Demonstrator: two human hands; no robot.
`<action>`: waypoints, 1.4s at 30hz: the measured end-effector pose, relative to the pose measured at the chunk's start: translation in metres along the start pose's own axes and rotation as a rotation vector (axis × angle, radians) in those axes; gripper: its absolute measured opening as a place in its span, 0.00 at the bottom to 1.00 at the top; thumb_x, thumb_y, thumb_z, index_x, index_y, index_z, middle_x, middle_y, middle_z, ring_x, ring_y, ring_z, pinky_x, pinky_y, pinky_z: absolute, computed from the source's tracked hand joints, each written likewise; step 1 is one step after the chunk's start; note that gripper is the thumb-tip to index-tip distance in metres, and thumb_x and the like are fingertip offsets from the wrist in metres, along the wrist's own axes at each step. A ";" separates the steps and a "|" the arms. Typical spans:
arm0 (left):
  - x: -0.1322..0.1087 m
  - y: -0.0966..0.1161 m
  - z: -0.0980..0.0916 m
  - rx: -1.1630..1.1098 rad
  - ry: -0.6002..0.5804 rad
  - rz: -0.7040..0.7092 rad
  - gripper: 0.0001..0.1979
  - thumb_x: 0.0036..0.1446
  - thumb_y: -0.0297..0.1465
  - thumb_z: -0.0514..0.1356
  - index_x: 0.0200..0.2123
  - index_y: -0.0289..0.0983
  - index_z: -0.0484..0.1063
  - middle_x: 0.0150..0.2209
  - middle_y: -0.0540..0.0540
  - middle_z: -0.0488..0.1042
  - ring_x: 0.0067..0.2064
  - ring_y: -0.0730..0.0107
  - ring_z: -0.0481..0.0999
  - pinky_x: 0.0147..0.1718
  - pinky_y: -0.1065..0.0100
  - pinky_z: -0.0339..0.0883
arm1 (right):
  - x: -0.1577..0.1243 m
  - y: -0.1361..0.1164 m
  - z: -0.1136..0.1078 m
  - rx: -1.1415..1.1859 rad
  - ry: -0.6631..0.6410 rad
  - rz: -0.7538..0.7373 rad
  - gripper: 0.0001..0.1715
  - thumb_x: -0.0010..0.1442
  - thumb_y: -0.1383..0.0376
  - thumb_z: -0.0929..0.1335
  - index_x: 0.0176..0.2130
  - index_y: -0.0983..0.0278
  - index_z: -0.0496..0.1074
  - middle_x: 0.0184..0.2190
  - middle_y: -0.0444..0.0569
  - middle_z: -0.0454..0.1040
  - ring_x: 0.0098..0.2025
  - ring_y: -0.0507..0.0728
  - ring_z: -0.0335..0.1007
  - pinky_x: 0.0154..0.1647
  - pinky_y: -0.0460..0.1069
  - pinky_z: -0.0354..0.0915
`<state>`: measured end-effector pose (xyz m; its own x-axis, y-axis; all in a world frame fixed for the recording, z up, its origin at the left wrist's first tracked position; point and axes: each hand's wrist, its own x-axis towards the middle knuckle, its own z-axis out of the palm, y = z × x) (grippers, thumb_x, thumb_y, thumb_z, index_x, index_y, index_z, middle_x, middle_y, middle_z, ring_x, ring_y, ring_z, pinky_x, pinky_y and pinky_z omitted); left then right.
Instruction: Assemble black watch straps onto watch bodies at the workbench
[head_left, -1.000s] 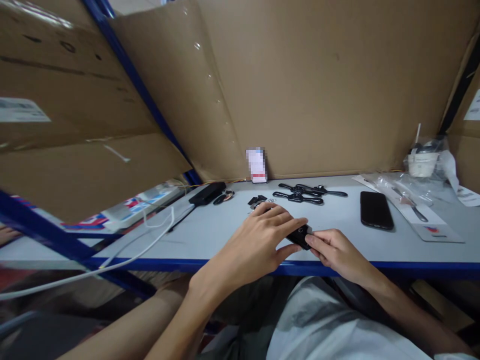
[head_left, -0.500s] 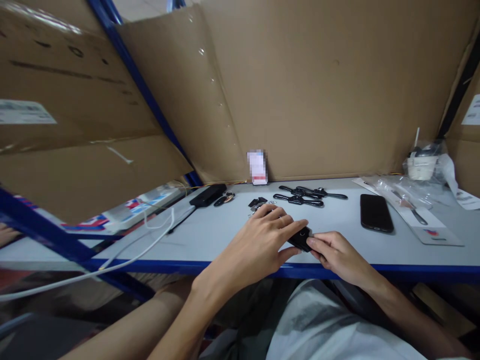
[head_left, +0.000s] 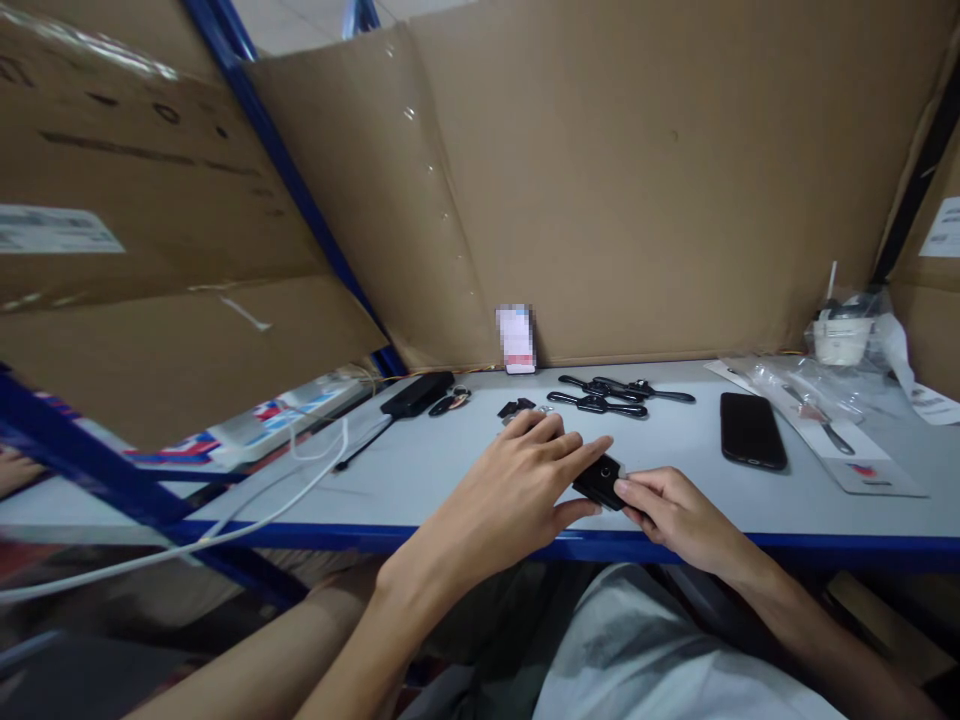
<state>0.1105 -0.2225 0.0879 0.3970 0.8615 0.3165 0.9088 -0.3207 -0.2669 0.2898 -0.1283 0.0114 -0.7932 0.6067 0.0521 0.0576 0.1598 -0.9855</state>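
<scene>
Over the bench's front part, both hands are on a small black flat object point(head_left: 599, 482) with a round ring mark on its face; its exact kind I cannot make out. My left hand point(head_left: 525, 470) wraps it from the left, index finger along the upper side and thumb at the lower edge. At its right corner my right hand point(head_left: 670, 508) pinches it between thumb and fingers. Just beyond the left hand lie small black pieces point(head_left: 516, 407), partly hidden by the fingers. Farther back rest several black two-handled tools that look like spokeshaves point(head_left: 598, 404).
A black phone point(head_left: 752, 430) lies at right, beside packaging with a handled tool point(head_left: 832, 435). A lit phone point(head_left: 516, 340) leans against the cardboard. A black box with a cable point(head_left: 417, 394), keys point(head_left: 450, 400) and a white cable point(head_left: 300, 500) are at left. A bagged cup point(head_left: 841, 338) stands back right.
The black object's face with the ring mark shows slightly more now. Both hands keep nearly the same grip; the whole view has shifted a little.
</scene>
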 end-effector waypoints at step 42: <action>0.001 0.000 -0.002 -0.010 -0.007 -0.004 0.23 0.60 0.41 0.64 0.56 0.40 0.71 0.37 0.45 0.77 0.44 0.58 0.71 0.46 0.57 0.60 | -0.005 -0.002 -0.002 -0.073 -0.020 -0.085 0.30 0.68 0.44 0.60 0.25 0.63 0.63 0.17 0.37 0.56 0.19 0.48 0.49 0.23 0.45 0.50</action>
<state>0.1115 -0.2221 0.0897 0.3928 0.8655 0.3108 0.9115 -0.3217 -0.2563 0.2951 -0.1303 0.0129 -0.8088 0.5733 0.1308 0.0330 0.2663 -0.9633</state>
